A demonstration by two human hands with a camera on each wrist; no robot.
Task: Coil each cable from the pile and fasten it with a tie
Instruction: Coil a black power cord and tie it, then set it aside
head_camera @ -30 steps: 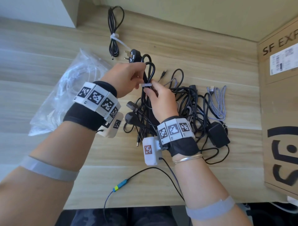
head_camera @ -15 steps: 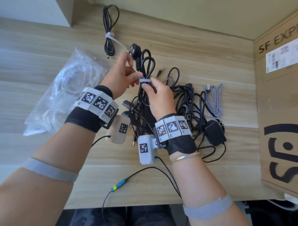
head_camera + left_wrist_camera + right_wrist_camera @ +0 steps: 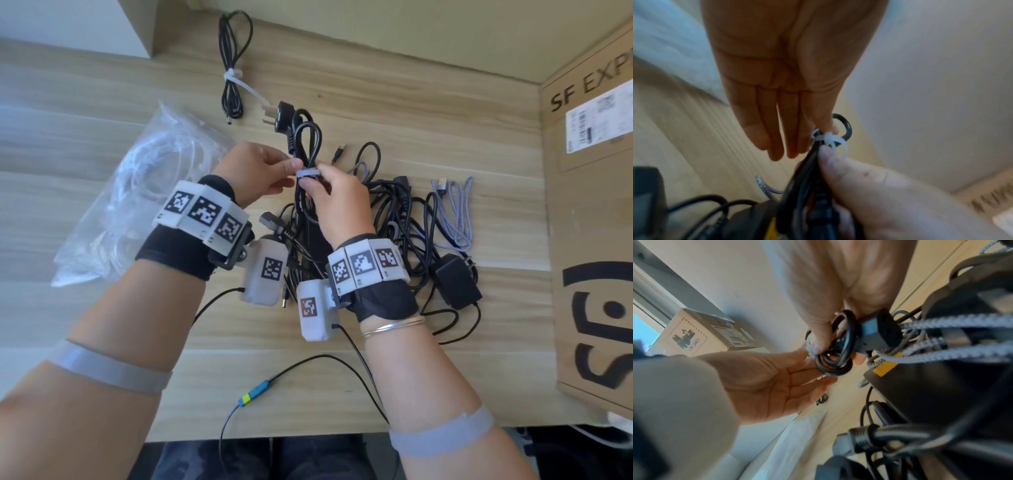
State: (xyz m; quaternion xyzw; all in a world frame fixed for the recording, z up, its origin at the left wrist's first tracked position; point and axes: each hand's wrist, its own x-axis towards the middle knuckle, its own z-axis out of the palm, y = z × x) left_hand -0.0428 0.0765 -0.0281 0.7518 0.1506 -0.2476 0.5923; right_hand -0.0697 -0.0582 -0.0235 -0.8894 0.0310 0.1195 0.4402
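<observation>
Reading "SF EXP", cardboard box flanks cables.

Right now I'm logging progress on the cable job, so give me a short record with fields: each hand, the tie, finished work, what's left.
left hand: pinches the tie's end
right hand: grips the folded black power cable
tie: white, looped round that cable, loop looks loose in the left wrist view
finished: one thin black cable, tied, at the table's far edge
left: tangled cable pile, grey braided cable
</observation>
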